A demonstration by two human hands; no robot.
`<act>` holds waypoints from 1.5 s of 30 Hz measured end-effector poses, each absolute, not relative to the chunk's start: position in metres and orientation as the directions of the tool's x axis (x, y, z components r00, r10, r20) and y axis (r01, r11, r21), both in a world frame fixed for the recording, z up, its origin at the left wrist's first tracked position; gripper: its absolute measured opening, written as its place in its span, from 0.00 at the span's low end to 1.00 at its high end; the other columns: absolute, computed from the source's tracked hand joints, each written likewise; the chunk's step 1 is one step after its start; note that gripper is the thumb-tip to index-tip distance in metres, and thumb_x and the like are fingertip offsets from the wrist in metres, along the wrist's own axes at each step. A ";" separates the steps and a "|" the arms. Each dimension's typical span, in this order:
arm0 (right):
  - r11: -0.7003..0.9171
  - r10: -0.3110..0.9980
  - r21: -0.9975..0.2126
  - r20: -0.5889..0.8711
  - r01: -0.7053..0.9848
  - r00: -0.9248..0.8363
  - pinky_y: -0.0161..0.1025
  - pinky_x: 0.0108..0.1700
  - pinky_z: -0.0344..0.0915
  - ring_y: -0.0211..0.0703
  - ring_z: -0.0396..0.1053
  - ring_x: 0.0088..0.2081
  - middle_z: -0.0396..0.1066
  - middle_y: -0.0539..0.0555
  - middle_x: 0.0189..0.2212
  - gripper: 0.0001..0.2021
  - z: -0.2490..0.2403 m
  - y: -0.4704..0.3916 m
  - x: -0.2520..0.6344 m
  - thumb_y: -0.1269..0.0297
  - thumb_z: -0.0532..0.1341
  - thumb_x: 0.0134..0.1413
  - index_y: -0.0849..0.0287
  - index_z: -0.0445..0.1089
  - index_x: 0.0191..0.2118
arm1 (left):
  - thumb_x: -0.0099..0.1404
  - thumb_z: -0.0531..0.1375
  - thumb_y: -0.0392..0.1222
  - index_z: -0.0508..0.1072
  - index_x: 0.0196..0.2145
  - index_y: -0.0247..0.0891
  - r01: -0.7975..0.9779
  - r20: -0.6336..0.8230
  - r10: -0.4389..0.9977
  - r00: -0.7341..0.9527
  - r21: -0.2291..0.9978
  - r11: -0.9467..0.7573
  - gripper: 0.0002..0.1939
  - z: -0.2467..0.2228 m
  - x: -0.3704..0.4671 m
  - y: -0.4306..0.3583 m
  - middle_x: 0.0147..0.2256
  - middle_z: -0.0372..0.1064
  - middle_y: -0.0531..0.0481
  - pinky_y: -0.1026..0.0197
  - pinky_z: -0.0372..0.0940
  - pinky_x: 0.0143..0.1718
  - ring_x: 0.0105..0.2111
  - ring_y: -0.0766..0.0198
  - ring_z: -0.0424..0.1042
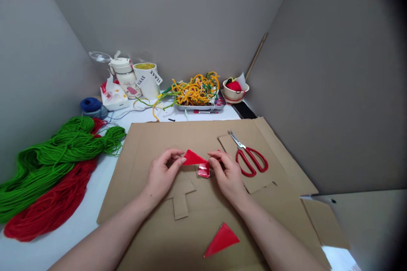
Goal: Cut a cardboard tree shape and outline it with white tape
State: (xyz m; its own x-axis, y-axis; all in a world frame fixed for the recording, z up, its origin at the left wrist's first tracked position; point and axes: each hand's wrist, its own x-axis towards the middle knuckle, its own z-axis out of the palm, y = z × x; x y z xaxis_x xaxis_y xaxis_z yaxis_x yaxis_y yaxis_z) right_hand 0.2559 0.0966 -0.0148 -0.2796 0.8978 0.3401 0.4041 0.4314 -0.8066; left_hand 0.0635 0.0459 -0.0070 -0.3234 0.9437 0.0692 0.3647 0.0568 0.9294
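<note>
A red triangular piece is stretched between my two hands above the cardboard sheet. My left hand pinches its left corner, and my right hand pinches its right end. Just below it is a small shiny red piece close to the right fingertips. Another red triangle lies on the cardboard nearer to me. A T-shaped cardboard cutout lies beside my left hand. Red-handled scissors rest on a smaller cardboard piece to the right.
Green yarn and red yarn lie at the left. Along the back stand a tissue box, a bottle, a cup, a tray of orange yarn and a bowl. Walls rise behind and right.
</note>
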 end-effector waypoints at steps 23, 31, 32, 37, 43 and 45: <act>0.526 0.625 -0.639 -0.157 0.561 -0.764 0.38 0.44 0.61 0.43 0.64 0.44 0.67 0.49 0.40 0.11 0.058 0.043 0.314 0.68 0.64 0.51 0.51 0.68 0.40 | 0.61 0.57 0.47 0.71 0.37 0.40 0.464 0.189 0.907 -0.377 0.886 0.009 0.10 -0.010 0.061 0.047 0.35 0.72 0.50 0.60 0.63 0.37 0.34 0.62 0.70; 0.443 0.698 -0.597 -0.238 0.669 -0.675 0.38 0.40 0.61 0.44 0.63 0.40 0.65 0.51 0.37 0.09 0.028 0.009 0.326 0.78 0.58 0.50 0.55 0.63 0.32 | 0.61 0.57 0.48 0.71 0.38 0.40 0.467 0.191 0.906 -0.377 0.884 0.008 0.11 -0.009 0.061 0.047 0.35 0.73 0.50 0.60 0.62 0.37 0.33 0.63 0.70; 0.412 0.708 -0.620 -0.243 0.667 -0.663 0.37 0.39 0.61 0.43 0.64 0.38 0.66 0.50 0.35 0.08 0.028 0.010 0.326 0.77 0.58 0.51 0.55 0.62 0.32 | 0.61 0.57 0.48 0.71 0.38 0.40 0.469 0.193 0.906 -0.376 0.883 0.006 0.11 -0.009 0.061 0.046 0.35 0.72 0.50 0.60 0.62 0.37 0.33 0.63 0.69; 0.202 0.831 -0.778 -0.185 0.594 -0.525 0.35 0.37 0.61 0.41 0.67 0.36 0.71 0.49 0.35 0.05 0.043 0.036 0.321 0.67 0.56 0.57 0.52 0.67 0.39 | 0.61 0.57 0.47 0.71 0.39 0.40 0.463 0.206 0.908 -0.364 0.886 -0.015 0.11 -0.007 0.061 0.046 0.33 0.72 0.51 0.61 0.62 0.35 0.32 0.63 0.69; 0.224 0.942 -0.812 0.038 0.539 -0.334 0.36 0.32 0.61 0.42 0.69 0.30 0.74 0.51 0.31 0.10 0.035 0.115 0.292 0.62 0.54 0.57 0.57 0.71 0.39 | 0.62 0.56 0.45 0.72 0.41 0.40 0.402 0.186 0.907 -0.377 0.915 -0.021 0.12 -0.011 0.059 0.048 0.34 0.73 0.50 0.61 0.63 0.35 0.32 0.62 0.70; 0.272 0.943 -0.774 0.096 0.572 -0.318 0.38 0.34 0.62 0.44 0.69 0.32 0.74 0.52 0.33 0.10 0.026 0.136 0.279 0.62 0.54 0.58 0.56 0.71 0.39 | 0.62 0.56 0.45 0.72 0.40 0.40 0.388 0.179 0.908 -0.379 0.921 -0.019 0.11 -0.011 0.059 0.048 0.34 0.73 0.50 0.60 0.63 0.35 0.32 0.62 0.70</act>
State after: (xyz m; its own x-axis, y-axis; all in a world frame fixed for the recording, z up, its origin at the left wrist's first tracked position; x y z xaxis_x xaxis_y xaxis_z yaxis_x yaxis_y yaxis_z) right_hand 0.2794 0.1357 0.0260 -0.3181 0.9432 0.0962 0.5720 0.2718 -0.7739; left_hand 0.0586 0.0485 -0.0111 -0.3790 0.9079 0.1790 0.3885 -0.0195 0.9213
